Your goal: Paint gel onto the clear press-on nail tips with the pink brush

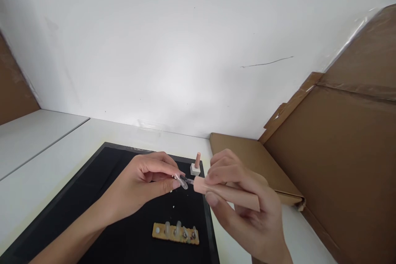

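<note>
Between thumb and fingers, my left hand [148, 179] pinches a small clear nail tip [183, 182]. My right hand [244, 202] is closed around the long pink cap of a brush [229, 194]. The brush's dark bristle end [187, 180] points left and meets or nearly meets the nail tip. Below the hands, a yellow-brown strip [175, 234] lies on the black mat, with several clear nail tips standing on it and one bare white dot at its left end.
A white square bottle [195, 169] with a pink cap stands near the black mat's [123, 156] far right corner. Small white bits lie on the mat. A flat cardboard box [247, 152] is on the right, beside tall cardboard panels [346, 140]. A white wall [170, 49] rises behind.
</note>
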The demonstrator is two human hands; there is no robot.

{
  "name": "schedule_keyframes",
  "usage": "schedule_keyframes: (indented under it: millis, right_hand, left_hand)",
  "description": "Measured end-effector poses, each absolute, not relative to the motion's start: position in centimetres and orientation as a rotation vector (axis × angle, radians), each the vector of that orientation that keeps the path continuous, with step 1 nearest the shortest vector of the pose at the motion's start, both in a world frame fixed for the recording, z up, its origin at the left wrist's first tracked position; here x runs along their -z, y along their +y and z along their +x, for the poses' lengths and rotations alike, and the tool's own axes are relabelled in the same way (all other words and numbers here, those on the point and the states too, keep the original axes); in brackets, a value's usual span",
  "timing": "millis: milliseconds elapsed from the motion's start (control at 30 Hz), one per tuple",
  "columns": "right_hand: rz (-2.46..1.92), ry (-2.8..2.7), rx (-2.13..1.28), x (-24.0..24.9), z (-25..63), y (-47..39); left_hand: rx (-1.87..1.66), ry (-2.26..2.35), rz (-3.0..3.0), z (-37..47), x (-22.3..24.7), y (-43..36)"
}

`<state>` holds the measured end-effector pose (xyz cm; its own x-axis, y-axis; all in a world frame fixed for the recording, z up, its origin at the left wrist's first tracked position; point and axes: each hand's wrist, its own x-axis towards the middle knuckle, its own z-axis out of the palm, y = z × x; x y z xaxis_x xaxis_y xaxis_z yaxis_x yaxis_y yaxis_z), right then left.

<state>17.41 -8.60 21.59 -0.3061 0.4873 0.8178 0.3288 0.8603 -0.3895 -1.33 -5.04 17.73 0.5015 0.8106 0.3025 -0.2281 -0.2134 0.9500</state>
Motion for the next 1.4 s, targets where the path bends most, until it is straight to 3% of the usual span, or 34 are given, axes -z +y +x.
schedule_keyframes:
  millis: [500, 1000, 1400]
  right_hand:
    - [-0.51, -1.892, -0.039, -21.6, 19.0, -8.6]
    - [-0.501, -1.846, -0.046, -21.9, 19.8, -8.8]
    - [-0.524, -1.829, -0.051, -21.9, 19.9, -9.1]
  left_hand:
    - [-0.955, 0.594, 1.523, -1.3, -17.0, -4.4]
    - [-0.686, 1.099, 1.354, -1.9, -2.9, -7.6]
    - [-0.725, 1.264, 1.6, -1.7, -1.7, -7.9]
